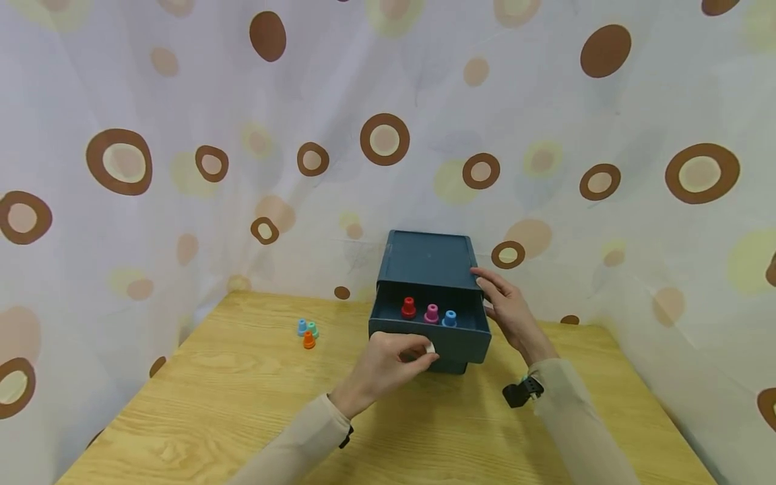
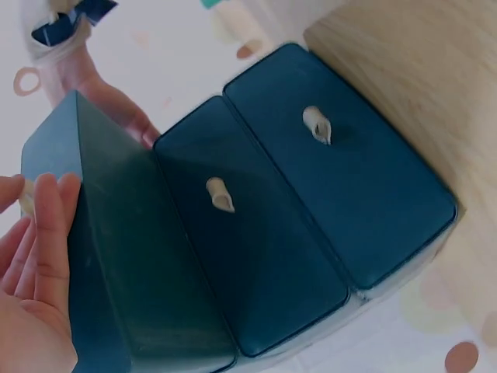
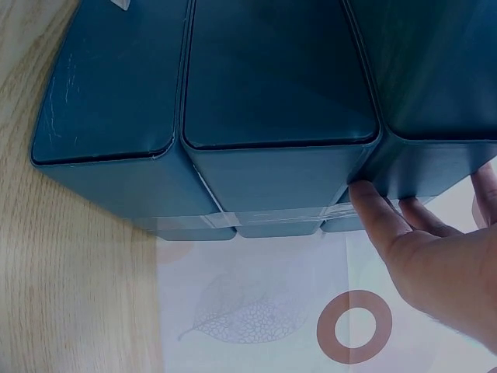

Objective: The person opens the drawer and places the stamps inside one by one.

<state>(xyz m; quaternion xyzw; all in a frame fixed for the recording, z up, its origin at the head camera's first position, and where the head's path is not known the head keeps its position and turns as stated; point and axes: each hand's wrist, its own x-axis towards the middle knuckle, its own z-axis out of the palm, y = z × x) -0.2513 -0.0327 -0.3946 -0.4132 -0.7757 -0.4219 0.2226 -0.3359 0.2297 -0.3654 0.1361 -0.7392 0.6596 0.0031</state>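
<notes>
A dark blue three-drawer unit (image 1: 430, 259) stands on the table, its top drawer (image 1: 475, 345) pulled out. Inside that drawer are a red cone-shaped piece (image 1: 409, 308), a pink one (image 1: 431, 314) and a blue one (image 1: 449, 319). With thumb and fingers my left hand (image 1: 384, 367) pinches the top drawer's small whitish pull (image 1: 430, 348). My right hand (image 1: 512, 313) rests against the unit's right side, fingers extended at its upper edge; in the right wrist view its fingertips touch the side wall. The two lower drawers (image 2: 248, 225) are closed, each with a pale pull (image 2: 220, 194).
Left of the unit, a blue cone (image 1: 302, 328), a green cone (image 1: 312, 330) and an orange cone (image 1: 309, 340) stand close together on the wooden table (image 1: 200, 397). A patterned curtain (image 1: 327, 202) hangs right behind the unit. Clear tape (image 3: 272, 217) runs along the unit's side.
</notes>
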